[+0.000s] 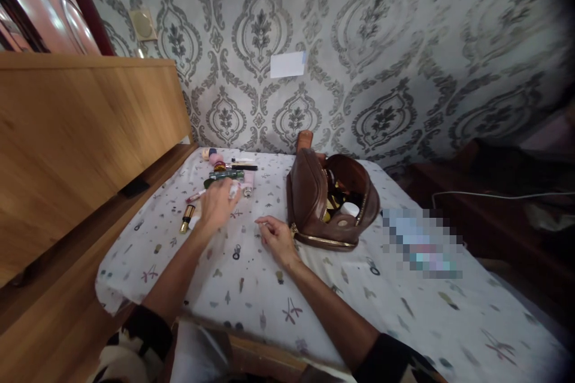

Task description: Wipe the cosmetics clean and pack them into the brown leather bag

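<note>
My left hand (218, 203) is over a group of cosmetics on the left of the table, fingers bent around a small white and pink item (235, 189) that they partly hide. Close by lie a pale pink tube (248, 182), a dark green tube (226, 174), a pink slim tube (196, 195) and a gold and black lipstick-like tube (187, 219). My right hand (277, 242) rests near the cloth, left of the brown bag (309, 191), fingers loosely bent and apart, with nothing visible in them. The bag stands unzipped, holding a white round lid (350, 210) and darker items.
A patterned white cloth (251, 287) covers the table. Behind the bag is a brown strap or flap (304, 139). A blurred flat object (422, 245) lies to the right. A wooden cabinet (90, 149) borders the left side, and a papered wall (260, 96) stands behind.
</note>
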Demonstrator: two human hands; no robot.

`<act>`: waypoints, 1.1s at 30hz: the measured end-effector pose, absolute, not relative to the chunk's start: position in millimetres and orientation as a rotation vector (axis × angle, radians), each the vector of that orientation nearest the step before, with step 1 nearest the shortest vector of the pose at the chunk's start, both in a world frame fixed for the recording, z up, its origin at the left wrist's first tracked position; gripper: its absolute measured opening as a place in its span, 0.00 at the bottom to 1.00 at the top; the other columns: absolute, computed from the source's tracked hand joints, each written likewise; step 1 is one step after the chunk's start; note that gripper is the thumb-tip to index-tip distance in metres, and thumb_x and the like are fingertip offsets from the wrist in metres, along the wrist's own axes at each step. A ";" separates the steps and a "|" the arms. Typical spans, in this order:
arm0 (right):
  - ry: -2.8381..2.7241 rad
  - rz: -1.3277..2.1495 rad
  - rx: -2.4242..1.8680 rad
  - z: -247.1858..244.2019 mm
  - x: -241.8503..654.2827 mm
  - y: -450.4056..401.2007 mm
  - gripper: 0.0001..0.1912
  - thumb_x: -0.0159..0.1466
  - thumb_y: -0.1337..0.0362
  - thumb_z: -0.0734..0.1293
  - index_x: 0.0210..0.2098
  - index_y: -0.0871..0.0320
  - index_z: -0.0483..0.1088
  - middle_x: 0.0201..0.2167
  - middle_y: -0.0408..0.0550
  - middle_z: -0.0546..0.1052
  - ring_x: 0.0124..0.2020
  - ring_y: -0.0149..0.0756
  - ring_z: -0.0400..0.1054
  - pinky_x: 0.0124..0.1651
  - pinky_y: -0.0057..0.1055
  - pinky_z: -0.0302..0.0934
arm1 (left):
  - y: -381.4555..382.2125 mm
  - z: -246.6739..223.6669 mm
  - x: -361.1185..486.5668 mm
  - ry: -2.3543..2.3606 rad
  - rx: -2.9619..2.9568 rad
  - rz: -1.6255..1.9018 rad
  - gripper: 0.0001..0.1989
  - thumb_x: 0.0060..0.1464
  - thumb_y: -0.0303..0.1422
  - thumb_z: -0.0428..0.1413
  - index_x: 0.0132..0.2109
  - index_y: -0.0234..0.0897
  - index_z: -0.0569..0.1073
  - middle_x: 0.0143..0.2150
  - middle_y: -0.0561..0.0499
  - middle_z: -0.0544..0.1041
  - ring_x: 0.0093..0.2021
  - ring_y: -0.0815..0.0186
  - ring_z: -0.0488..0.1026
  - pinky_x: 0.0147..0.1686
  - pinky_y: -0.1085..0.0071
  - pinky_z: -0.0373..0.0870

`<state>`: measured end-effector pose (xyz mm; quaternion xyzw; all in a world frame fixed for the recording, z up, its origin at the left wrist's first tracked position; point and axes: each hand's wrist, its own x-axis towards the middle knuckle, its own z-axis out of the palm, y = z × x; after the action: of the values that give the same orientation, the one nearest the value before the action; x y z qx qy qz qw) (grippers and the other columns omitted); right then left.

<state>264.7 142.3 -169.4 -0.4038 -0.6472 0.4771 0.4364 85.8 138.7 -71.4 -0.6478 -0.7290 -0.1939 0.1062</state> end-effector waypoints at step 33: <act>-1.647 1.182 -0.981 -165.8 268.5 144.2 0.13 0.57 0.59 0.62 0.33 0.59 0.74 0.15 0.38 0.66 0.18 0.30 0.59 0.25 0.26 0.53 | 112.1 -130.6 122.2 -1.723 -2.495 -0.462 0.14 0.68 0.37 0.44 0.48 0.37 0.72 0.45 0.44 0.75 0.49 0.59 0.72 0.46 0.65 0.70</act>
<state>268.5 144.2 -165.8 -0.3932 -0.6602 0.4739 0.4301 122.2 112.1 -130.6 -0.8129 -0.5614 -0.1504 0.0373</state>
